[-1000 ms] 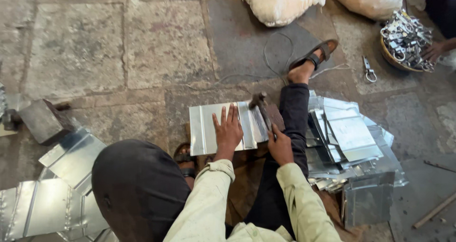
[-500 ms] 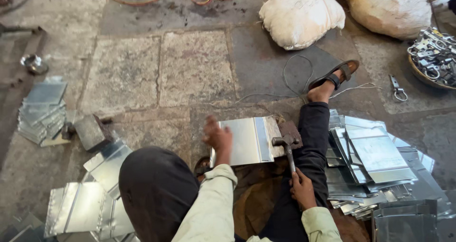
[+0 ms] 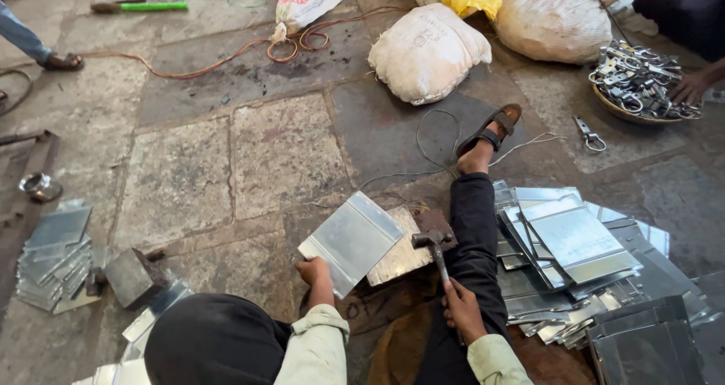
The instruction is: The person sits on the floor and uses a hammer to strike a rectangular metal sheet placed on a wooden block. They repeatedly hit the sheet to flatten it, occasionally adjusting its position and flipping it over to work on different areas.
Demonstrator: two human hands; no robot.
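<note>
Shiny rectangular sheet-metal panel [image 3: 352,240] is tilting up-left in the left hand's [image 3: 314,270] closed fingers; the right hand [image 3: 461,310] is gripping a wooden-handled hammer [image 3: 436,250], head just beside the panel.

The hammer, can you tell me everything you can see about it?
The hammer has a dark metal head and a slim handle. The right hand grips the handle's lower end. The head rests on a shiny metal plate on the floor, beside the person's outstretched leg. It points away from the person.
</note>
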